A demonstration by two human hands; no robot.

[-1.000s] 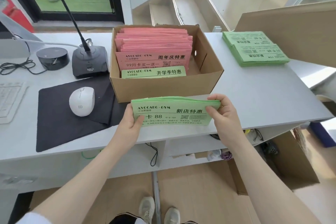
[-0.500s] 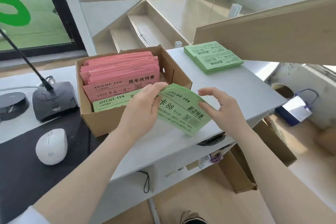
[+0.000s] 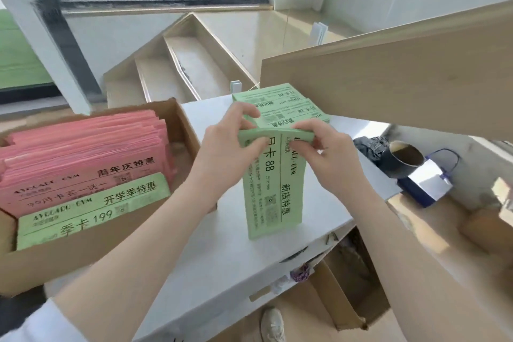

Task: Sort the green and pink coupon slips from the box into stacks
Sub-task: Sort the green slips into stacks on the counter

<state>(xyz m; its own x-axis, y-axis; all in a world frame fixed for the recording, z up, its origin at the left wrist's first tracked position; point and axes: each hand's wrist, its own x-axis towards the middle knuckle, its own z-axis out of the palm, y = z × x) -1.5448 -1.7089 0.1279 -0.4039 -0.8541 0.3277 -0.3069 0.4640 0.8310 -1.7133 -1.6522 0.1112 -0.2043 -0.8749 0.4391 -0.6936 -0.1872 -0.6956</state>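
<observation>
A bundle of green coupon slips (image 3: 273,191) stands upright on its short edge on the white counter (image 3: 222,253). My left hand (image 3: 224,147) and my right hand (image 3: 322,153) both grip its top end. Just behind it lies the stack of green slips (image 3: 288,104) on the counter's far end. At the left, the cardboard box (image 3: 83,258) holds a thick pack of pink slips (image 3: 83,144) with green slips (image 3: 91,208) in front of them.
A slanted wooden board (image 3: 402,80) overhangs the counter at the right. Beyond the counter's right edge stand a dark bin (image 3: 402,158) and a blue-and-white bag (image 3: 427,183). Open cardboard boxes (image 3: 347,286) sit on the floor below.
The green bundle moved right, away from the box, and turned from lying flat to standing on end. My right hand, off it a moment ago, now grips its top beside the left.
</observation>
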